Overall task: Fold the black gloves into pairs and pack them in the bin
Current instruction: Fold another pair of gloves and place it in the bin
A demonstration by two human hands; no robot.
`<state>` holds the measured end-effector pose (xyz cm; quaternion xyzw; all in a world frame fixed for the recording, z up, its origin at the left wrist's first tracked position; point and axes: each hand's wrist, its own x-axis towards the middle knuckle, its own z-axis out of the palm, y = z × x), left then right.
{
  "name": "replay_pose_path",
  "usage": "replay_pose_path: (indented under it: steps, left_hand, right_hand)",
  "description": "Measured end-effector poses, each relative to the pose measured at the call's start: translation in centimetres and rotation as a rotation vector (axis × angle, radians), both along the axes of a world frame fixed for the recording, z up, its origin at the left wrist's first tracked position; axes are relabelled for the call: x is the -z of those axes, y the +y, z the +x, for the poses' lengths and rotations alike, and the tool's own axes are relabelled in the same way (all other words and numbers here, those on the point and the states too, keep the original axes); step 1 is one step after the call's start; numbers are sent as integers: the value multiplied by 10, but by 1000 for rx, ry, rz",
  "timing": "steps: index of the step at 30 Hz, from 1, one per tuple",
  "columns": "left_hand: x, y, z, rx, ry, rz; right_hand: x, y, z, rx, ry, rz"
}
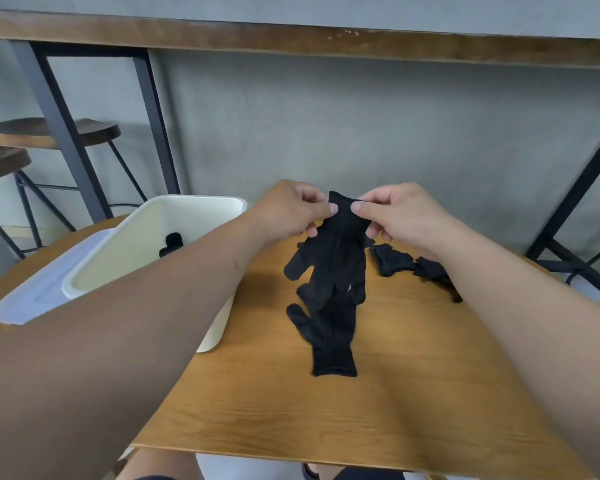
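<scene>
- Left hand (pixel 293 209) and right hand (pixel 392 211) both pinching cuff of limp knit black glove (pixel 333 258), hanging above wooden table (pixel 413 393).
- 1 flat glove (pixel 329 341) beneath; crumpled gloves (pixel 402 263) right.
- Smooth cream bin (pixel 174 233) left, black item inside.

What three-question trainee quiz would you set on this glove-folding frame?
1. True or false: both hands pinch the cuff of the held glove.
2. Where does the flat glove lie? A in the bin, B on the table, C on a stool.
3. Fill in: black fabric shows inside the cream ___.

Key: 1 true: left hand and right hand pinch its top edge. 2 B, on the table. 3 bin.
</scene>
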<state>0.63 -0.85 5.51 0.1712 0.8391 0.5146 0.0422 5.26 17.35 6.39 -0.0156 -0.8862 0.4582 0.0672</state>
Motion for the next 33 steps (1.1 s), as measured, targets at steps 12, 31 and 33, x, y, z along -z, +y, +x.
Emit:
replay_pose_path:
  steps: [12,31,33]
  left_hand:
    - [-5,5,-8,-77,112,35]
    - [169,-20,68,54,-4,-376]
    - [171,-21,72,63,4,-361]
  right_hand:
    - [-6,-5,-14,19,110,-31]
    - [161,-14,51,-255,132,747]
    - [163,-17,51,-291,160,758]
